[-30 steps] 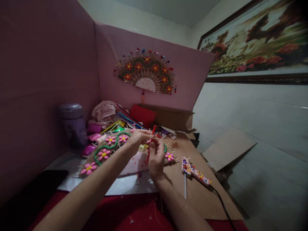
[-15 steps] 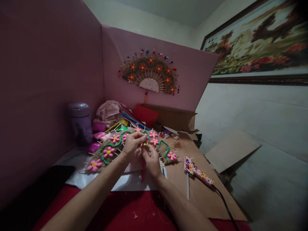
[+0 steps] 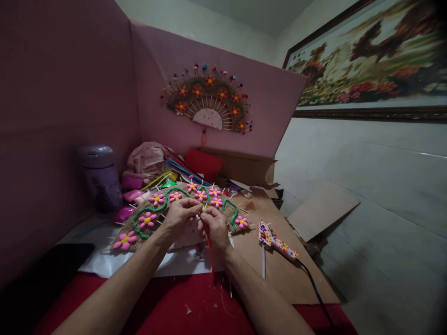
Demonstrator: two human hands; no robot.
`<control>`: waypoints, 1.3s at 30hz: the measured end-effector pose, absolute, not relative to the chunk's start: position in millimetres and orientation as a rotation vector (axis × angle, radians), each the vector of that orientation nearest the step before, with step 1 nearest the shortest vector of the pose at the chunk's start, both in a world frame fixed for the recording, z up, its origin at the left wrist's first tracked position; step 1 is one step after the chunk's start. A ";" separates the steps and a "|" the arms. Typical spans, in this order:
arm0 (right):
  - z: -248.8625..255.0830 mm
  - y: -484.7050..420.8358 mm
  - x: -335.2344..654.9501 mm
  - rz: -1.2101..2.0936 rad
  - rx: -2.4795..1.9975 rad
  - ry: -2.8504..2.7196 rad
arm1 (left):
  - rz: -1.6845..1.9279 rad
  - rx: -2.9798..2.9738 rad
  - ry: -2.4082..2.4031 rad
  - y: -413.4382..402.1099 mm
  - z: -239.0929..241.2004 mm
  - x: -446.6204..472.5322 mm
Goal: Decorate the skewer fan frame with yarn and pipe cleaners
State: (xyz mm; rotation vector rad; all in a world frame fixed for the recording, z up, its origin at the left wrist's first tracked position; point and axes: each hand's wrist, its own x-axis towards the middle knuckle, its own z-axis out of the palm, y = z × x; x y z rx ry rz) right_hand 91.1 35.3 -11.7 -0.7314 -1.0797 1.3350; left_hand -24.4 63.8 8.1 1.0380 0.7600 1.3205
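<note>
Both my hands meet in front of a twine-wrapped, fan-shaped craft piece (image 3: 136, 216), which carries pink clay-like flowers (image 3: 147, 219) and a wavy green cord (image 3: 164, 191). My right hand (image 3: 216, 230) is closed in a pinch on a thin red strip (image 3: 211, 260), a ribbon or pipe cleaner, whose free end hangs below the fingers. Close beside it, my left hand (image 3: 181, 216) pinches at fingertip level; what lies between its fingers is too small to make out. The hands cover part of the fan's middle and its pale dotted centre (image 3: 188, 235).
A flower-patterned glue gun (image 3: 277, 243) with a black cable lies on cardboard (image 3: 296, 279) to the right. At left stand a purple tumbler (image 3: 99, 179) and pink packets (image 3: 125, 214). A finished-looking fan (image 3: 207, 104) hangs on the pink panel (image 3: 146, 70) behind. Red cloth (image 3: 167, 302) covers the front.
The view has shifted slightly, so the scene sits further left. My hands have come closer together and a little lower; more of the red strip hangs from my right hand.
</note>
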 end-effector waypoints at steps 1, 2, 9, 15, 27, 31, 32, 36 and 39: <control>-11.8 35.7 91.5 1.345 -0.732 -1.080 | 1.318 1.048 0.760 64.2 8.0 -24.6; -11.8 36.1 91.8 1.356 -0.735 -1.081 | 1.313 1.055 0.763 64.8 7.9 -25.1; -13.5 37.1 91.6 1.355 -0.730 -1.032 | 1.268 1.051 0.738 65.5 3.0 -27.3; -18.9 37.6 90.1 1.377 -0.698 -1.045 | 1.264 1.012 0.668 63.2 -0.1 -24.7; -17.4 38.7 96.1 1.426 -0.750 -1.181 | 1.156 1.460 0.749 64.5 13.8 -38.3; -20.0 41.6 97.6 1.251 -0.837 -1.326 | 1.120 1.938 0.857 63.2 24.0 -47.9; -20.2 42.0 97.7 1.190 -0.858 -1.354 | 1.124 2.012 0.894 63.3 24.1 -48.8; -17.2 42.3 98.4 1.258 -0.807 -1.258 | 1.150 1.749 0.901 65.2 17.2 -45.3; -13.7 42.5 99.1 1.404 -0.711 -1.119 | 1.154 1.433 0.825 65.5 12.1 -39.5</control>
